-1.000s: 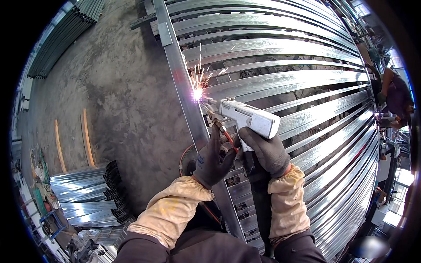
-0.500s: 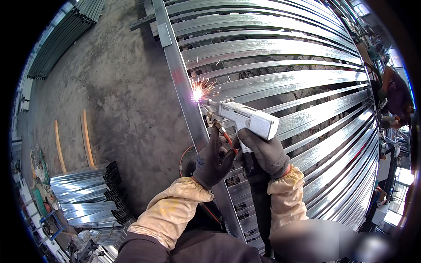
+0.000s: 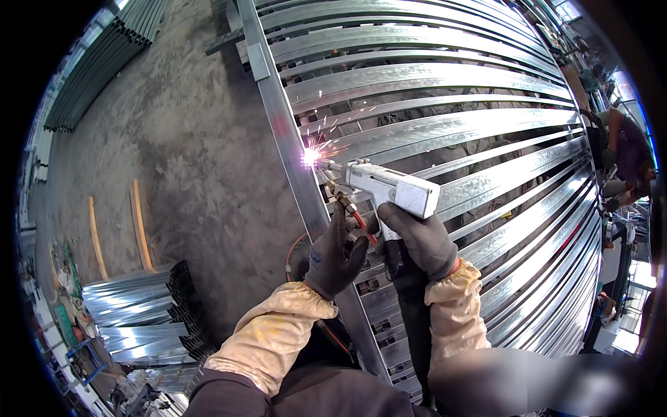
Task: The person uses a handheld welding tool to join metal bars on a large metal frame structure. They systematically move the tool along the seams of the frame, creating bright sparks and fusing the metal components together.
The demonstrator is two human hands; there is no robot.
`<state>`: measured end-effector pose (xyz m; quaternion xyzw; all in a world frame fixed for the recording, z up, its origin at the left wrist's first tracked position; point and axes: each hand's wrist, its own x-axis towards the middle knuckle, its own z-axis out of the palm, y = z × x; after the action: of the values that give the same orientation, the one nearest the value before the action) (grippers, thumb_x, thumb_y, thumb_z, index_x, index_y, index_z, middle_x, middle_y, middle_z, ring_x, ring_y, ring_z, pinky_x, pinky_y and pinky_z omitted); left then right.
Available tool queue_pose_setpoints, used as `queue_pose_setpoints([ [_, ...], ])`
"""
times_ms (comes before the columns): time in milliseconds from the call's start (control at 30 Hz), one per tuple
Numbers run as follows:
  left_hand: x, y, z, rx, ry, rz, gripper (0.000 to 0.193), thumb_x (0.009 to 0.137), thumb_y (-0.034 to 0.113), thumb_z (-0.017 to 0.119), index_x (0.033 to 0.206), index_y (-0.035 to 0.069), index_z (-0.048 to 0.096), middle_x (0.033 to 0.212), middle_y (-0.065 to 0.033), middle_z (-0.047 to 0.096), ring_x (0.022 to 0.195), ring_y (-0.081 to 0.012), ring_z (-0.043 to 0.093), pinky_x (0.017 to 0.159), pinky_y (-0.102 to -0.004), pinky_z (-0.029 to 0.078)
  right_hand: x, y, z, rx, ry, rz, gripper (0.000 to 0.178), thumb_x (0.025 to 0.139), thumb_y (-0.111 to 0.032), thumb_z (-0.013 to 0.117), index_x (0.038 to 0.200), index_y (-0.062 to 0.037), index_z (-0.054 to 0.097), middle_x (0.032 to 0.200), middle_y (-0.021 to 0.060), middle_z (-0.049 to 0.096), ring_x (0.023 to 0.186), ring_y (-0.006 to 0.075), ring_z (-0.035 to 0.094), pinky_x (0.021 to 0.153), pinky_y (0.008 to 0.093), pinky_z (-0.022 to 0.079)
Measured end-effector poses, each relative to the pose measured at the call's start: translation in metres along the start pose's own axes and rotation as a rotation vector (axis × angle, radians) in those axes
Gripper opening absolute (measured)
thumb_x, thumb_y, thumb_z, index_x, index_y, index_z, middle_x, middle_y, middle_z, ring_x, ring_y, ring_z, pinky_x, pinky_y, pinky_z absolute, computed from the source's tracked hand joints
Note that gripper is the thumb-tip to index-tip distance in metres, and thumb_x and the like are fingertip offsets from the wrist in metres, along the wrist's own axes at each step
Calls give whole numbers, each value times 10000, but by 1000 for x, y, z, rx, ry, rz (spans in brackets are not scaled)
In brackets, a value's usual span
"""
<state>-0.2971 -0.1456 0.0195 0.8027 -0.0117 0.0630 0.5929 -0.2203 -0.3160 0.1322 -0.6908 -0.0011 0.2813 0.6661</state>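
Observation:
My right hand [image 3: 424, 240], in a dark grey glove, is closed around the grip of a white handheld welding gun [image 3: 396, 186]. The gun's nozzle points left at a steel beam [image 3: 284, 132], where a bright pinkish-white weld spot [image 3: 310, 157] throws sparks. Below the nozzle sits a brass fitting [image 3: 345, 201] with a red hose [image 3: 363, 225]. My left hand [image 3: 336, 263], also gloved, lies beside the beam, thumb and forefinger apart, a fingertip at the fitting. Its other fingers are partly hidden. A thick black cable [image 3: 413, 326] hangs from the gun's grip.
Parallel shiny metal bars [image 3: 472, 121] extend right from the beam. Stacked metal profiles [image 3: 132, 306] lie at lower left, near two wooden strips [image 3: 142, 226]. More long profiles [image 3: 104, 62] lie at far upper left. Another person [image 3: 629, 153] is at the right edge.
The weld spot and the gun's tip have shifted very slightly down along the beam. The spray of sparks has changed shape. Both hands keep nearly the same pose.

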Motion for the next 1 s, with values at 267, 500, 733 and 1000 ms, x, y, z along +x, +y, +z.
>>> queue_pose_setpoints([
  [267,-11,-9,-2,-346,-3,-40,681,989,-53,532,1624,7,292,1347,-129,610,1064,-110,611,839,-229,522,-41,-16,-27,181,234,171,362,1026,-303,669,1185,21,643,727,103,707,557,185,683,488,291,544],
  [500,-3,-25,-13,-157,504,-250,646,984,84,614,1550,-69,341,1511,-216,451,1412,-320,466,1145,-443,422,-103,6,-58,236,152,351,399,1015,-324,678,1194,31,643,901,109,733,586,184,692,501,295,557],
  [733,19,-39,3,257,333,-447,895,945,356,652,1607,-48,206,1612,-305,320,1429,-468,435,1191,-467,368,-108,35,-59,335,143,218,392,996,-294,708,1194,37,635,881,99,718,599,167,679,521,293,560],
  [1000,33,-4,3,497,218,-518,1080,856,285,765,1615,-84,91,1583,-359,336,1463,-431,417,1198,-426,370,-119,35,-96,319,163,136,443,1023,-325,671,1254,48,611,881,135,743,615,170,696,538,288,565],
])
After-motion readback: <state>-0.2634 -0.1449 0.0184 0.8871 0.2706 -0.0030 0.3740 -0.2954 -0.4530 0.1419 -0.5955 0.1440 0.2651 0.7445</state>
